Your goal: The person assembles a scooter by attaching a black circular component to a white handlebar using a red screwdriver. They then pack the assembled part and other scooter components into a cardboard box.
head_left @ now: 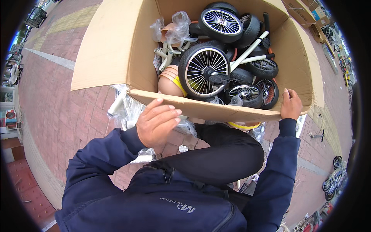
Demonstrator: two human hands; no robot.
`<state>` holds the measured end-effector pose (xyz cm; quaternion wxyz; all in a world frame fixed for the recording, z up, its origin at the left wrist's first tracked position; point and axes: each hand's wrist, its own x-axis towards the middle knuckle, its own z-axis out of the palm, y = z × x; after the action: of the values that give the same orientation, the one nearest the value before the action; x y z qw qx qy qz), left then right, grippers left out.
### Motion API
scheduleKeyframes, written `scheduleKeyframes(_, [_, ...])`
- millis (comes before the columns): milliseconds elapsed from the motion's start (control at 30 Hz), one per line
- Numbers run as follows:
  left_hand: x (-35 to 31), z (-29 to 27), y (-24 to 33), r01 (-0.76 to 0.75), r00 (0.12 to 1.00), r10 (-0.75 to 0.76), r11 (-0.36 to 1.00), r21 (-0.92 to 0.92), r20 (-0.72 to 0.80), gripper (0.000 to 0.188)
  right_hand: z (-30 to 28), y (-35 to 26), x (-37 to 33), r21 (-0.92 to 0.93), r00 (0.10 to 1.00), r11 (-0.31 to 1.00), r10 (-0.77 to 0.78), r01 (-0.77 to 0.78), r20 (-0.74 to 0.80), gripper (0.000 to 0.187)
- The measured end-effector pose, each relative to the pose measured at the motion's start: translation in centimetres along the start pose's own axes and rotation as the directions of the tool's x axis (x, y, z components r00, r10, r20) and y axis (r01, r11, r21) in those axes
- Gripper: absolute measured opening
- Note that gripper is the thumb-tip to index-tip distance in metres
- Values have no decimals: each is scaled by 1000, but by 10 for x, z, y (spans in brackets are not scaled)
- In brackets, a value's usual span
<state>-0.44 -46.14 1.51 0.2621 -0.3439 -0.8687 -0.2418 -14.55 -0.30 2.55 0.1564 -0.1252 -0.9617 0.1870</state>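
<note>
Ahead of me a large cardboard box stands with its top flaps apart. Inside lies a spoked wheel with a black tyre, and behind it another spoked wheel. Smaller black wheels and white tubes with black grips fill the right side. Peach-coloured rounded bowls sit at the left under clear plastic film. My right hand is closed over the box's near edge, at the right. My left hand is at the near edge's left part, its fingers stretched out; whether it touches the cardboard I cannot tell.
Plastic-wrapped white parts lie on the brick paving left of the box. A yellow-rimmed bowl shows below its near edge. At the right are a hand pump-like tool, wrapped wheels and more cartons.
</note>
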Motion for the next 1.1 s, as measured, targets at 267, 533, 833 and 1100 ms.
scheduleKeyframes(267, [-153,177,-37,291,686,-506,849,441,522,41,-1,22,-28,69,983,981,-179,182,-45,32])
scheduleKeyframes(533, [-174,161,-57,131,348,-470,881,455,811,32,-6,33,-42,-36,930,929,-368,368,4,38])
scheduleKeyframes(833, [-235,48,-46,155,346,-420,907,391,839,24,-4,40,-34,-23,935,936,-348,350,71,43])
scheduleKeyframes(1100, [-297,-12,-77,217,392,-316,945,246,864,41,-5,45,-31,-70,937,937,-334,342,104,43])
